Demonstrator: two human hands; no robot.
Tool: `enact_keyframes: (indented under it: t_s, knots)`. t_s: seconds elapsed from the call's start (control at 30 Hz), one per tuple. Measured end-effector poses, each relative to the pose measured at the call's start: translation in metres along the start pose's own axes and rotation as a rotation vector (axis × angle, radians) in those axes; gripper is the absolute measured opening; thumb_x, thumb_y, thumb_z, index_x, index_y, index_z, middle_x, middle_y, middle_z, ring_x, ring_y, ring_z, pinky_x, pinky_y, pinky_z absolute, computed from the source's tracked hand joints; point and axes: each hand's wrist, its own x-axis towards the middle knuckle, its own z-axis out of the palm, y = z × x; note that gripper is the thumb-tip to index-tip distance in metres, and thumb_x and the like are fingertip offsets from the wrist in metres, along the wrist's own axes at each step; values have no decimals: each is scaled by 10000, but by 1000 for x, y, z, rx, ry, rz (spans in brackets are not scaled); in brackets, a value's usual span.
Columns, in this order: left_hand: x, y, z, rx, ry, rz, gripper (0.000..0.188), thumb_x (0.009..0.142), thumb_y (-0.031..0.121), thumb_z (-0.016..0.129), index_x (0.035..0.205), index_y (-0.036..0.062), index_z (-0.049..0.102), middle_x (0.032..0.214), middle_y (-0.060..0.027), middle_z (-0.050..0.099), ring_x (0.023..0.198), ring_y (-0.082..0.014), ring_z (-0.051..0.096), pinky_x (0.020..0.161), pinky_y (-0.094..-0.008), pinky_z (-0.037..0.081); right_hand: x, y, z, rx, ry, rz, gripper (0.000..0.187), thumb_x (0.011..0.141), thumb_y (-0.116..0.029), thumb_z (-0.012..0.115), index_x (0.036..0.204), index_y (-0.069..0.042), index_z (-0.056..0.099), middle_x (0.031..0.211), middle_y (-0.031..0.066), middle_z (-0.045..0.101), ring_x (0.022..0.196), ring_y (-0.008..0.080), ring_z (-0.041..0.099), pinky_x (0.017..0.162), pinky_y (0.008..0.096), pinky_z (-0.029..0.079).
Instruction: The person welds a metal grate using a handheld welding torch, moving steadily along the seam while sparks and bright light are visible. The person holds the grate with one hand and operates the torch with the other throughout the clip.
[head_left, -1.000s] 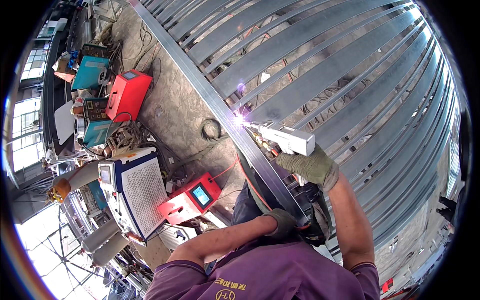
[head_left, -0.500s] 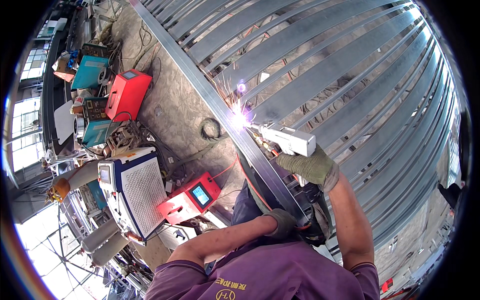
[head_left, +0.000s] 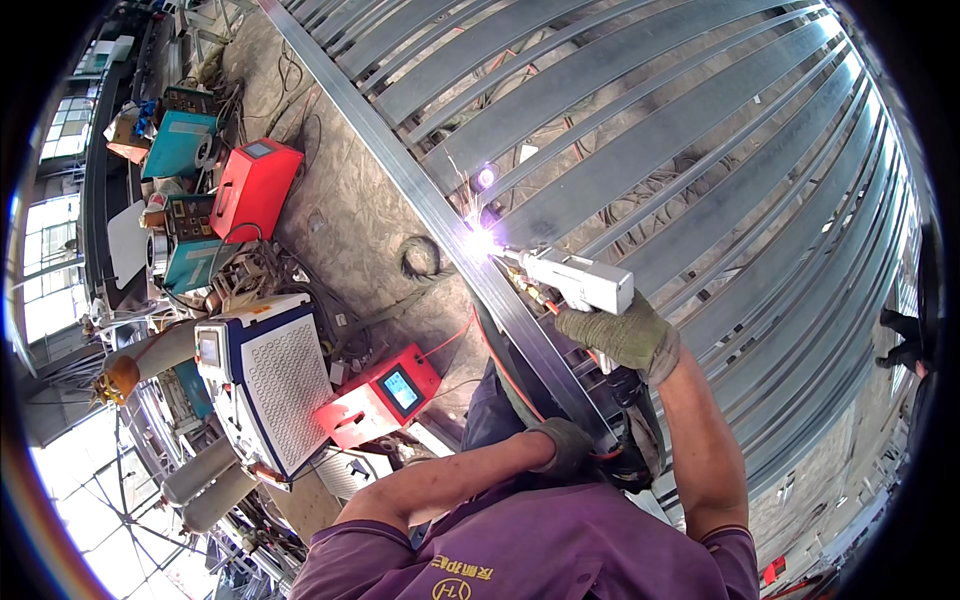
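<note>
a wide frame of long grey metal slats (head_left: 680, 150) fills the upper right, edged by a long grey steel rail (head_left: 440, 215) running diagonally. beside it on the concrete floor (head_left: 350, 220) stand a white boxy machine with a perforated side (head_left: 270, 375), a red box-shaped welder (head_left: 255, 185) and a small red unit with a blue screen (head_left: 385, 395). the gloved right hand (head_left: 620, 335) is wrapped tight around a white handheld welding gun (head_left: 575, 280), whose tip meets the rail at a bright spark (head_left: 478, 242). the gloved left hand (head_left: 562, 445) curls closed on the rail's lower end, near the person's purple shirt (head_left: 540, 550).
</note>
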Motion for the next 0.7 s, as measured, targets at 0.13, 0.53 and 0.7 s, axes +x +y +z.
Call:
enact_keyframes:
  t_s: [0.13, 0.53, 0.7]
  knots:
    - [3, -2, 7, 2, 14, 4, 238, 837, 208, 680, 949, 44, 811, 945, -203, 780, 947, -392, 762, 811, -477, 606, -1, 0, -1, -10, -5, 14, 495, 928, -223, 810, 1363, -46, 652, 799, 38, 719, 568, 88, 612, 483, 280, 499]
    - [2, 2, 6, -4, 3, -9, 252, 835, 212, 686, 973, 43, 813, 968, -210, 778, 971, -395, 757, 825, -479, 602, -2, 14, -1, 90, -3, -26, 534, 893, -189, 839, 1373, -51, 649, 897, 49, 746, 630, 84, 639, 514, 271, 526]
    - [2, 4, 4, 3, -35, -6, 266, 844, 231, 684, 989, 51, 816, 974, -210, 778, 976, -394, 757, 825, -477, 602, -6, 12, -3, 71, -4, 56, 557, 887, -180, 849, 1391, -67, 643, 933, 47, 750, 650, 88, 640, 524, 274, 530]
